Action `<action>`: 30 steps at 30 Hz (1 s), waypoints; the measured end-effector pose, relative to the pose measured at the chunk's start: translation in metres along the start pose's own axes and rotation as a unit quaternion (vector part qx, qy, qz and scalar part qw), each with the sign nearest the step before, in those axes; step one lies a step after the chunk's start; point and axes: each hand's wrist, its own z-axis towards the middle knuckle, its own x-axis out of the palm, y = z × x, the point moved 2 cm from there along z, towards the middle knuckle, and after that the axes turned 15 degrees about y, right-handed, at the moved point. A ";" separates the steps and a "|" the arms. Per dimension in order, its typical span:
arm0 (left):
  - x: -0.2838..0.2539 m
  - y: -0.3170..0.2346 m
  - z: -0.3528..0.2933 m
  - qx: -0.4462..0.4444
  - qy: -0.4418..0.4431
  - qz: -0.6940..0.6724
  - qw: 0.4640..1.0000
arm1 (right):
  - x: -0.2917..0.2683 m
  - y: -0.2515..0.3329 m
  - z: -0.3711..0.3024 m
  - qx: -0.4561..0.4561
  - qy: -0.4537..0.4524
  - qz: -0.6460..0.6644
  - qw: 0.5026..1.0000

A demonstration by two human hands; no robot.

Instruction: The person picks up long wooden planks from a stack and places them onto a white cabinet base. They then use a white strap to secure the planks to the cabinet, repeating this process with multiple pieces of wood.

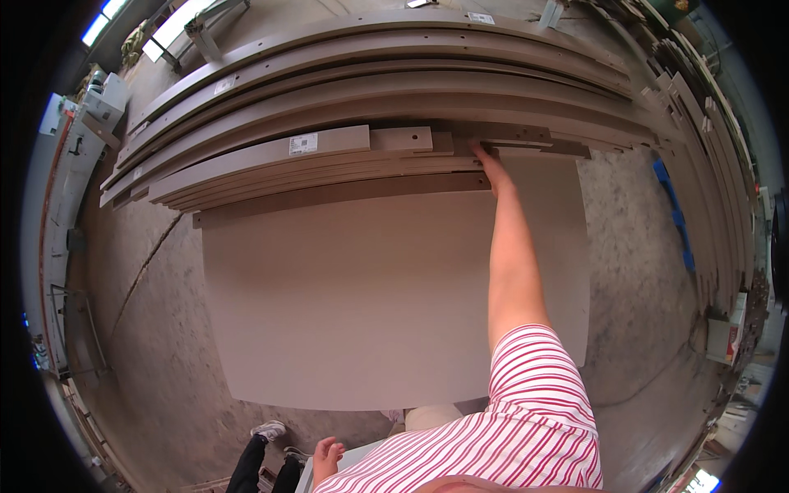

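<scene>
My right hand (487,167) reaches far forward, closed at the right end of a near stack of long brown-grey boards (263,177). Its fingertips are partly hidden among the board ends. Some of these boards have drilled holes, and a white label (303,144) is stuck on the upper one. Beneath the stack lies a large flat grey-brown panel (394,304), spread between me and the boards. Held low near my body, my left hand (328,453) has its fingers loosely bent and apart, with nothing in it.
More long boards (370,57) lie in rows beyond the near stack. Along the right stand further stacked boards (699,164) beside a blue pallet (674,214). A white machine (49,230) runs along the left. Another person's dark-trousered legs (249,467) show at the lower left.
</scene>
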 end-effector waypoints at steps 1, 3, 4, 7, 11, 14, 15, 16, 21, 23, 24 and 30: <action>0.008 -0.001 -0.001 0.004 0.003 0.002 1.000 | 0.010 -0.001 0.005 0.009 0.006 -0.007 1.000; 0.019 -0.003 0.000 -0.007 0.018 0.025 1.000 | 0.024 0.003 0.004 0.048 0.034 -0.004 0.998; 0.023 -0.008 0.003 -0.013 0.026 0.036 0.999 | 0.032 0.017 -0.010 0.078 0.056 0.006 0.995; 0.008 -0.029 0.028 -0.006 0.023 0.056 0.998 | 0.028 0.000 -0.023 0.117 0.061 0.051 0.990; -0.003 -0.067 0.058 0.040 0.053 0.028 0.997 | 0.031 -0.024 -0.047 0.125 0.074 0.081 0.986; 0.005 -0.135 0.094 0.101 0.088 -0.045 0.990 | 0.029 -0.052 -0.077 0.159 0.098 0.073 0.980; 0.010 -0.162 0.109 0.133 0.102 -0.064 0.984 | 0.031 -0.061 -0.092 0.162 0.106 0.068 0.979; 0.019 -0.194 0.121 0.146 0.115 -0.087 0.979 | 0.037 -0.070 -0.107 0.162 0.118 0.070 0.977; 0.042 -0.320 0.191 0.234 0.157 -0.270 0.921 | 0.061 -0.110 -0.197 0.196 0.141 0.092 0.966; 0.051 -0.356 0.204 0.243 0.120 -0.303 0.914 | 0.069 -0.127 -0.236 0.216 0.146 0.117 0.958; 0.056 -0.371 0.205 0.243 0.098 -0.311 0.914 | 0.070 -0.138 -0.254 0.226 0.149 0.134 0.953; 0.027 -0.337 0.260 0.218 0.154 -0.428 0.863 | 0.064 -0.196 -0.381 0.255 0.177 0.236 0.921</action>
